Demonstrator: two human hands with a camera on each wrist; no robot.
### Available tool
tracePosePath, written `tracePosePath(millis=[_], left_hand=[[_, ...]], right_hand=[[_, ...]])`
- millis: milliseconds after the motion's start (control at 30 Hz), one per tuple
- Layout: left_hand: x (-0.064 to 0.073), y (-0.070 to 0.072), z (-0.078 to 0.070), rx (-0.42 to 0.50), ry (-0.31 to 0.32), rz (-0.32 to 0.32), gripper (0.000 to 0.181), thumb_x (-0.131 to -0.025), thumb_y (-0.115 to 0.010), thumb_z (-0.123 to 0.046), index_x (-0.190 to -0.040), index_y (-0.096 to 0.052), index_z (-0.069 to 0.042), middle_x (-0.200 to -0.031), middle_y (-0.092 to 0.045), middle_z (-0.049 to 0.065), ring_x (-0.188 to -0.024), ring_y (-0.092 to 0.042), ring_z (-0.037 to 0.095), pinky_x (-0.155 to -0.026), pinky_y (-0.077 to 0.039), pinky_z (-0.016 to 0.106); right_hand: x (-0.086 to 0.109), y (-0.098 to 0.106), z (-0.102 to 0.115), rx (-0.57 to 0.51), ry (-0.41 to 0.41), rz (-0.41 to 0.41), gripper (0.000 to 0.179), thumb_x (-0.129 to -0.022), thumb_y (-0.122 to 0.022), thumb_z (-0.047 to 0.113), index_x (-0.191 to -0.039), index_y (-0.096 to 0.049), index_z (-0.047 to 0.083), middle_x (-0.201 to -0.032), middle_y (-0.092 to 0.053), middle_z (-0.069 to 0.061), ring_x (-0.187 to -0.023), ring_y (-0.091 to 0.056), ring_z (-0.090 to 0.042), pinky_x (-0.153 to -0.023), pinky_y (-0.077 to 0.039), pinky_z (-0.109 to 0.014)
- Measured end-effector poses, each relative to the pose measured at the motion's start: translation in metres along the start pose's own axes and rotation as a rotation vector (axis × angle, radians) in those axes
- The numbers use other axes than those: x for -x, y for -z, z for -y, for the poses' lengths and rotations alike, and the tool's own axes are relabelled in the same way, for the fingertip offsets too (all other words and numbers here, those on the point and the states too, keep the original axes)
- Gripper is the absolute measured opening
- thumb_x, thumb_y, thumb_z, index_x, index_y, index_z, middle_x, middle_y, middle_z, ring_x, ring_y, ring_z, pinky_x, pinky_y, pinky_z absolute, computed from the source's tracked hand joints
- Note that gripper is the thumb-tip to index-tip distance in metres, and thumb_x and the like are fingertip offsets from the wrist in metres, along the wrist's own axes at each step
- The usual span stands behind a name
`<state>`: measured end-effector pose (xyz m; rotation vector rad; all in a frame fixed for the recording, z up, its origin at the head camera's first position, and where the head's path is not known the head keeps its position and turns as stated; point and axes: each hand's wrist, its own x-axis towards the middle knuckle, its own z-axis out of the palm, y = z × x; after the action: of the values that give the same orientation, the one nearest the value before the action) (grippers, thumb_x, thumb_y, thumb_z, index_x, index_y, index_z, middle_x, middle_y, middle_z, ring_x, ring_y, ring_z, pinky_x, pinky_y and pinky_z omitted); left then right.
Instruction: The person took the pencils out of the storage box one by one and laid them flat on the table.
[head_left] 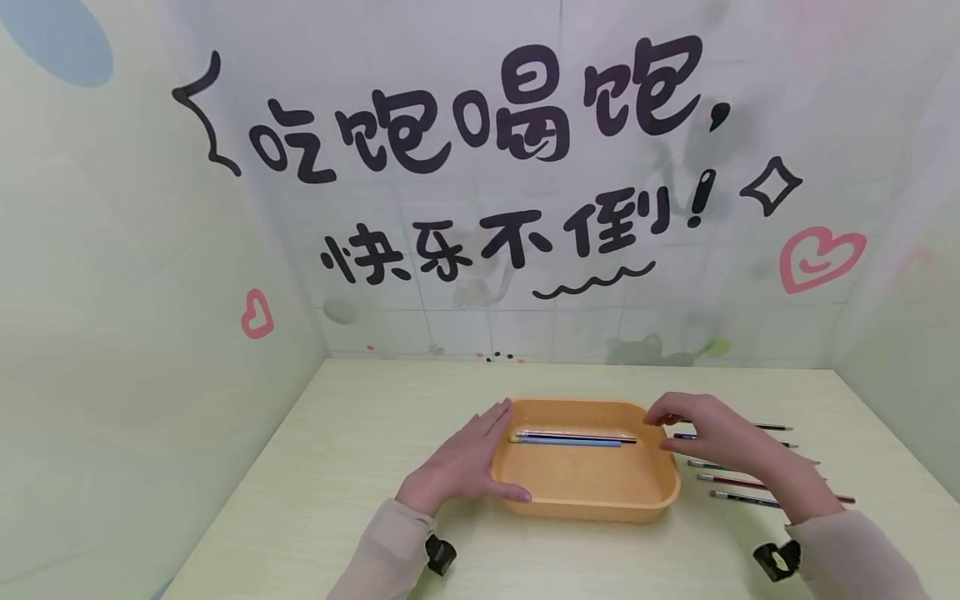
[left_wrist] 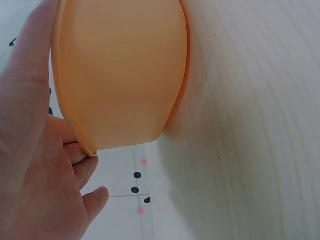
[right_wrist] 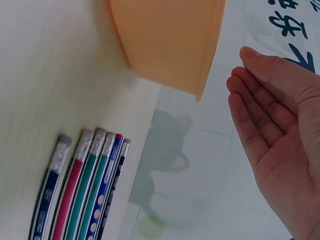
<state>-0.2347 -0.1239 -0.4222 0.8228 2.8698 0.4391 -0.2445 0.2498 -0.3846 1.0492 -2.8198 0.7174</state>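
Observation:
An orange plastic tray (head_left: 581, 483) sits on the table, with a light blue pencil (head_left: 577, 443) and a darker pencil (head_left: 607, 438) lying in its far half. My left hand (head_left: 468, 458) spans the tray's left end, thumb over the near rim and fingers along the far left corner. In the left wrist view, fingertips (left_wrist: 90, 167) rest at the tray's rim. My right hand (head_left: 708, 429) hovers at the tray's right end, thumb and fingers apart, nothing between them. Below it, several pencils (right_wrist: 80, 190) lie side by side, eraser ends toward the tray; the forearm partly covers them in the head view.
The pale wood-grain table (head_left: 360, 450) ends at a white back wall sheet (head_left: 450, 325) with black lettering. Side sheets (head_left: 150, 375) rise on the left and right. A black band (head_left: 777, 560) is at the right wrist and another (head_left: 441, 554) at the left.

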Motion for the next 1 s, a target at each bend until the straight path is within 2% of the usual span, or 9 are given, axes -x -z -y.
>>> tracePosePath(millis=[133,333,633,867,1000], left_hand=[[0.0,0.0,0.001,-0.006,-0.006,0.0,0.126,-0.072,-0.072,-0.074,-0.16,-0.012,-0.006,-0.17,-0.009,0.007,-0.157,-0.013,0.023,-0.129,-0.021,0.043],[-0.001,-0.001,0.002,-0.01,-0.008,-0.003,0.127,-0.072,-0.072,-0.074,-0.16,-0.012,-0.005,-0.17,-0.009,0.008,-0.157,-0.013,0.024,-0.129,-0.022,0.043],[-0.001,-0.001,0.001,-0.012,0.0,0.006,0.128,-0.072,-0.072,-0.075,-0.161,-0.011,-0.006,-0.17,-0.007,0.006,-0.157,-0.011,0.022,-0.129,-0.02,0.041],[-0.001,-0.001,0.001,-0.002,0.003,0.002,0.127,-0.072,-0.072,-0.074,-0.16,-0.012,-0.006,-0.17,-0.009,0.006,-0.157,-0.013,0.023,-0.129,-0.021,0.042],[-0.001,-0.001,0.002,0.005,-0.003,0.0,0.126,-0.073,-0.073,-0.073,-0.16,-0.012,-0.005,-0.17,-0.009,0.008,-0.157,-0.013,0.024,-0.129,-0.021,0.043]], right_hand=[[-0.008,-0.005,0.003,-0.003,0.017,0.005,0.029,-0.084,-0.078,0.009,-0.111,-0.069,0.01,-0.108,-0.072,-0.003,-0.097,-0.068,-0.022,-0.084,-0.062,-0.04],[-0.021,-0.013,0.008,-0.003,0.049,0.009,0.029,-0.083,-0.079,0.01,-0.11,-0.07,0.015,-0.108,-0.072,-0.002,-0.098,-0.067,-0.023,-0.086,-0.061,-0.038],[-0.038,-0.024,0.011,-0.032,0.055,0.063,0.029,-0.083,-0.079,0.01,-0.111,-0.07,0.009,-0.108,-0.073,-0.003,-0.101,-0.068,-0.021,-0.09,-0.06,-0.039],[-0.054,-0.037,0.012,-0.068,0.112,0.082,0.027,-0.083,-0.079,0.006,-0.109,-0.07,0.005,-0.106,-0.074,-0.006,-0.099,-0.069,-0.022,-0.089,-0.061,-0.039],[-0.062,-0.045,0.015,-0.077,0.111,0.111,0.027,-0.083,-0.079,0.006,-0.108,-0.071,0.005,-0.105,-0.074,-0.005,-0.098,-0.069,-0.023,-0.089,-0.061,-0.039]])
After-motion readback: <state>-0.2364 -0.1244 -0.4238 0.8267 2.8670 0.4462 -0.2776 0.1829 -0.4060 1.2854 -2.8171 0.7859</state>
